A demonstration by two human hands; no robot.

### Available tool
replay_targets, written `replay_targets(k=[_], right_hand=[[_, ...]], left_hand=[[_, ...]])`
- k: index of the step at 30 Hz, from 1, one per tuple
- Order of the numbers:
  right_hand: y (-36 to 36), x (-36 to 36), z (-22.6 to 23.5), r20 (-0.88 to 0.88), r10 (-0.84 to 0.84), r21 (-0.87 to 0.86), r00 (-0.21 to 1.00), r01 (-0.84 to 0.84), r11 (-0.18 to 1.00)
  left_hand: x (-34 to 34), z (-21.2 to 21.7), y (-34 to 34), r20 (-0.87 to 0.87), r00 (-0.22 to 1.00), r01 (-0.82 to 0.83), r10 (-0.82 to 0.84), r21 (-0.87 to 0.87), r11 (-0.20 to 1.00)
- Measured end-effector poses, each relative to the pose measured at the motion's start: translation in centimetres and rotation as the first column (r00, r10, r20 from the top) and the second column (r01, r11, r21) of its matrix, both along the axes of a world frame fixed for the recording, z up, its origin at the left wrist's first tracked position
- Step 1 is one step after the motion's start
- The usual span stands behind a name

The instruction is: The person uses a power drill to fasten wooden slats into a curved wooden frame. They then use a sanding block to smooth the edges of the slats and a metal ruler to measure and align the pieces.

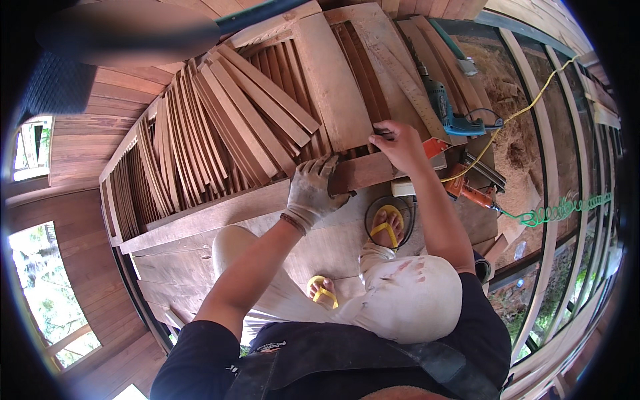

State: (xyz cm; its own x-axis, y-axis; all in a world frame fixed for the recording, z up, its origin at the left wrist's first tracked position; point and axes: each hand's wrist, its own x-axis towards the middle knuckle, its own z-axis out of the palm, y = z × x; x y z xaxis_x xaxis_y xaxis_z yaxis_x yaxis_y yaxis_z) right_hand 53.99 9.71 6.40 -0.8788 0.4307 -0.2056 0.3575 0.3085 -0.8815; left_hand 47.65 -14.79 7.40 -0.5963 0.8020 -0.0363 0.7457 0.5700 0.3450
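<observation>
My left hand (312,190), in a grey-white work glove, grips the front board (363,171) of a large wooden frame, fingers over its top edge and thumb on the near face. Bare and pinched closed, my right hand (400,147) is just above the same board, beside the lower end of a wide plank (330,80). A small dark thing shows at its fingertips, too little of it visible to name. Many thin wooden slats (233,100) stand in rows inside the frame, and several lie loose across them, left of the plank.
On the right lie a blue power drill (440,103), a long ruler-like strip (410,87) and an orange air tool (470,190) with a green coiled hose (553,215). A yellow cord (527,107) crosses there. Sawdust (513,157) covers boards beside dark metal bars. My sandalled feet are below the frame.
</observation>
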Motion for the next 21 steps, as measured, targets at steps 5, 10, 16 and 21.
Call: replay_targets(k=[5, 10, 16, 21], right_hand=[[0.0, 0.7, 0.3, -0.014, 0.015, 0.018, 1.0, -0.015, 1.0], [1.6, 3.9, 0.8, -0.073, -0.303, 0.472, 0.95, 0.3, 0.829], [5.0, 6.8, -0.5, 0.089, -0.429, 0.54, 0.899, 0.319, 0.779], [6.9, 9.2, -0.1, 0.081, -0.469, 0.003, 0.88, 0.47, 0.883]], left_hand=[[0.0, 0.0, 0.2, -0.009, 1.0, 0.0, 0.0, 0.014, 1.0], [0.0, -0.3, -0.3, -0.014, 1.0, -0.016, 0.015, -0.002, 1.0], [0.1, -0.5, 0.1, 0.008, 1.0, 0.002, -0.002, 0.033, 0.999], [-0.1, -0.5, -0.1, 0.003, 1.0, -0.001, 0.001, 0.035, 0.999]])
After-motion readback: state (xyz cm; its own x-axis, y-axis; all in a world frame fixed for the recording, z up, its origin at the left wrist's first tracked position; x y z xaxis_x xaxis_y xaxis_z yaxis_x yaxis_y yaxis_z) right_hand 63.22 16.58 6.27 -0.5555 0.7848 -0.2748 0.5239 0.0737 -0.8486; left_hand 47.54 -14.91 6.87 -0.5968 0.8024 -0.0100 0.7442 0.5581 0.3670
